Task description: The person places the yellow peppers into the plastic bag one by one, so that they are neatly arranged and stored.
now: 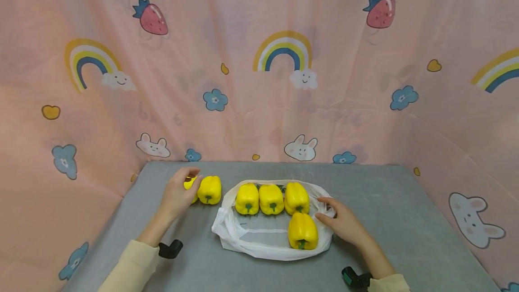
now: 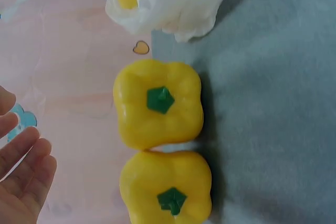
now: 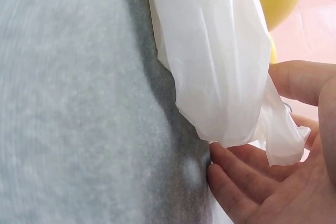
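Note:
A white plastic bag (image 1: 267,252) lies spread wide, its rim forming a ring on the grey table. Inside the ring are a row of yellow bell peppers (image 1: 271,199) and one more pepper (image 1: 303,229) nearer the front right. My left hand (image 1: 180,193), fingers loosely spread, hovers beside two yellow bell peppers (image 2: 160,103) left of the bag, partly covering one in the head view. At the bag's right side, my right hand (image 1: 342,222) touches the plastic with thumb and fingers apart. A loose flap of the bag (image 3: 286,137) lies against its palm.
The grey table (image 1: 377,193) extends around the bag, with its far edge against a pink patterned curtain (image 1: 243,134). This curtain also hangs along both sides. Black wrist devices (image 1: 170,249) are worn below both hands.

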The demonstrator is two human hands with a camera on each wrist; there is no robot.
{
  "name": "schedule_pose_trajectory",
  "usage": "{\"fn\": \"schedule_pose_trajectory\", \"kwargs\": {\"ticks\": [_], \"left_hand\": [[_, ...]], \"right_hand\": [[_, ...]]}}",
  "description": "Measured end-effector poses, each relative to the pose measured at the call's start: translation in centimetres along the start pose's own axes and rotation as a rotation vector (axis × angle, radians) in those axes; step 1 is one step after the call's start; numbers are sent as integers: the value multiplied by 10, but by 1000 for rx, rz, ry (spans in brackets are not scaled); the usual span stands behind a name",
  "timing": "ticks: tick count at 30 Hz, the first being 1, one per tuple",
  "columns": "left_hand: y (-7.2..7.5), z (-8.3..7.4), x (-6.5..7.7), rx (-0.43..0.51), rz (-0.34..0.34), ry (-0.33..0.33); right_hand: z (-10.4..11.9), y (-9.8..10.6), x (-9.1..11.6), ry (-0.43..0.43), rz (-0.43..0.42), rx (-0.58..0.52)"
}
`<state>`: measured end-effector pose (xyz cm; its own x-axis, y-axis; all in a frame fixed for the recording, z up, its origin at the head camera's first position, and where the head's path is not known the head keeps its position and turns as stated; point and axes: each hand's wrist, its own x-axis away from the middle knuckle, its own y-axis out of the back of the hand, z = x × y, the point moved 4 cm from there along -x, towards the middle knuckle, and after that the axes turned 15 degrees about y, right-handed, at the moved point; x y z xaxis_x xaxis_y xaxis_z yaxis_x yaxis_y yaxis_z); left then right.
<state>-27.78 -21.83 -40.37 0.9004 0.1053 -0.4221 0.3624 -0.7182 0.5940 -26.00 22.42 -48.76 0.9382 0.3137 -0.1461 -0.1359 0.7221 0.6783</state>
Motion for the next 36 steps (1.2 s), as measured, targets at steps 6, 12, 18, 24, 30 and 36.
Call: {"fn": "schedule_pose_trajectory", "kwargs": {"ticks": [6,12,18,24,30,36], "left_hand": [[6,11,-5,-23,2,17],[7,26,-8,-39,15,48],[7,43,-8,-56,51,118],[6,56,-9,-63,102,188],[4,65,-6,-105,173,256],[3,71,-4,-102,174,250]], "right_hand": [[0,0,0,-5,0,9],[0,0,0,0,-2,9],[2,-1,1,-1,-2,14],[2,-1,1,-6,-4,8],[1,-1,0,-7,-8,9],[0,0,0,-8,-8,14]]}}
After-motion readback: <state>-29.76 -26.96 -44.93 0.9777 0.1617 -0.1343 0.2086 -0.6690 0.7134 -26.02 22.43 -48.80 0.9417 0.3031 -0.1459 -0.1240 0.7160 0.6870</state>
